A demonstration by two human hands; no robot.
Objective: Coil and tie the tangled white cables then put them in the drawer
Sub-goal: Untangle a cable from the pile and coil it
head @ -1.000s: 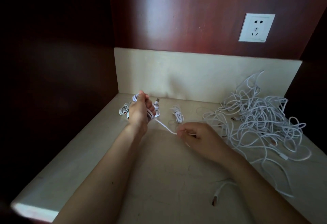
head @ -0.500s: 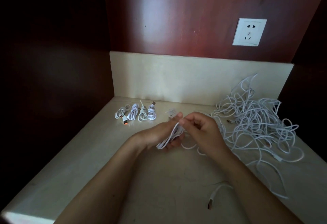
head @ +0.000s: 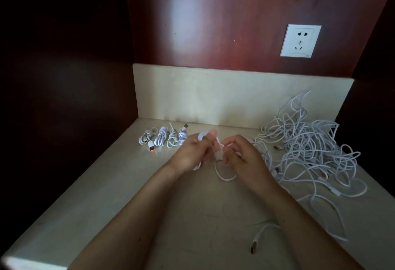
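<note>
My left hand (head: 192, 152) grips a coiled white cable (head: 202, 136) above the middle of the cream counter (head: 106, 205). My right hand (head: 241, 156) pinches the loose end of that cable, and a loop of it (head: 224, 175) hangs below between the hands. A big tangle of white cables (head: 310, 152) lies at the right. Several tied cable bundles (head: 163, 138) sit in a row at the back left. No drawer is in view.
A cream backsplash (head: 235, 96) runs along the back below a red-brown wall with a white socket (head: 300, 40). Dark panels close in both sides. A loose cable end with a USB plug (head: 254, 248) lies near the front right.
My left hand left the tied bundles at the back left and came to the middle with a cable coil. My right hand rose to meet it and now pinches the cable end.
</note>
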